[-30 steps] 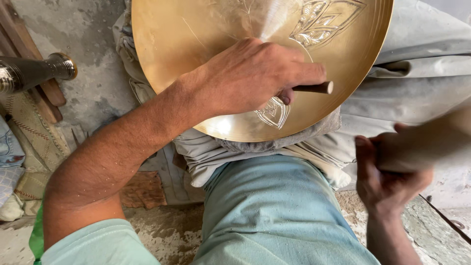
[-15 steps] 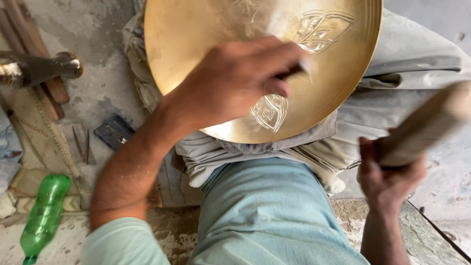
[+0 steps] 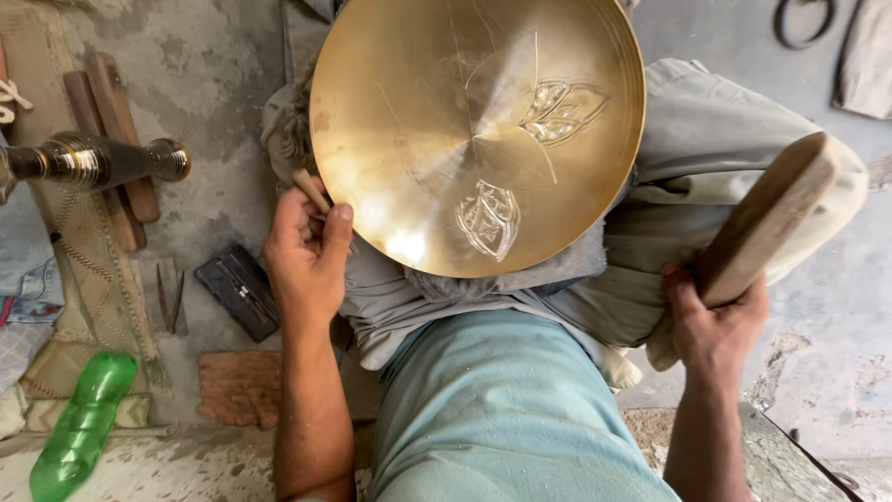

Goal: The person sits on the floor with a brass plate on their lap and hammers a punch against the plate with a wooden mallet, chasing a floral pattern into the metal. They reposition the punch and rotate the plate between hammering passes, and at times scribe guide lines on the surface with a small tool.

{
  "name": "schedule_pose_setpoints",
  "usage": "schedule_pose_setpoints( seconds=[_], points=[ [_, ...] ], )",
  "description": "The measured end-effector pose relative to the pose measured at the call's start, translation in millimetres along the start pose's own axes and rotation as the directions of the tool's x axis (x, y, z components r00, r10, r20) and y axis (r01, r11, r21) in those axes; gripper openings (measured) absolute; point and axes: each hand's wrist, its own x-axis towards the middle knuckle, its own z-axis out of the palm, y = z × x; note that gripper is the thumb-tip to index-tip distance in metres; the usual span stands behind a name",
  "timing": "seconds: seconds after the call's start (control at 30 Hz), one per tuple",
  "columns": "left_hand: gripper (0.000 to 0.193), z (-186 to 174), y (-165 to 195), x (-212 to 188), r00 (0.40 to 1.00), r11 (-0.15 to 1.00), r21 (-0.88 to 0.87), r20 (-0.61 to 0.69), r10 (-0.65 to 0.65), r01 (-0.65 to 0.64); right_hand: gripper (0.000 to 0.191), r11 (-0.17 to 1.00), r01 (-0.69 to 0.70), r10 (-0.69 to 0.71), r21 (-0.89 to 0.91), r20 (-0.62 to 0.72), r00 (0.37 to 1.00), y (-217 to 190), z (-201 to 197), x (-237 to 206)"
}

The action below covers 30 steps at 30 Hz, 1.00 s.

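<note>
While left hand (image 3: pixel 305 265) grips chisel (image 3: pixel 310 190), tip up-left; right hand (image 3: pixel 714 325) grips wooden mallet (image 3: pixel 776 218), angled up-right; brass plate (image 3: pixel 477 135) on lap.

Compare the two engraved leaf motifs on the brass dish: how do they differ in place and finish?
The upper motif sits right of the brass dish's centre, angled sideways; the lower motif lies near the bottom rim, pointing upward. The upper one looks duller and golden, while the lower one shines pale and silvery. Both are pointed leaf shapes with lines cut inside.
</note>
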Motion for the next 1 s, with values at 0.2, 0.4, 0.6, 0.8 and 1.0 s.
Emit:
schedule_pose_setpoints(
  seconds=[0.2,0.4,0.6,0.8,1.0],
  points=[
    [0.026,16.3,35.5,31.4,0.987,0.981,0.103,0.003,0.163,-0.163,0.042,0.997,-0.043,0.042,-0.071,-0.017,0.999,-9.3,-6.9,-7.4],
    [0.026,30.6,81.1,22.6,0.945,0.917,0.335,-0.16,0.284,-0.218,0.046,0.989,-0.086,0.089,-0.117,0.014,0.996,-12.5,-2.2,8.6],
    [0.024,55.2,78.2,12.2,0.99,0.977,0.159,0.027,0.141,-0.143,0.053,0.984,-0.178,0.177,-0.003,0.121,0.977,-38.3,-6.9,37.1],
    [0.036,93.8,57.7,10.2,0.986,0.996,-0.058,0.146,0.076,-0.068,0.058,0.946,0.302,-0.265,-0.116,0.261,0.928,-108.5,-21.5,49.4],
    [0.037,103.5,45.9,12.7,0.952,0.94,0.193,0.177,0.249,-0.282,0.041,0.255,0.738,-0.592,-0.625,0.503,0.63,-167.8,-3.3,67.2]
  ],
)
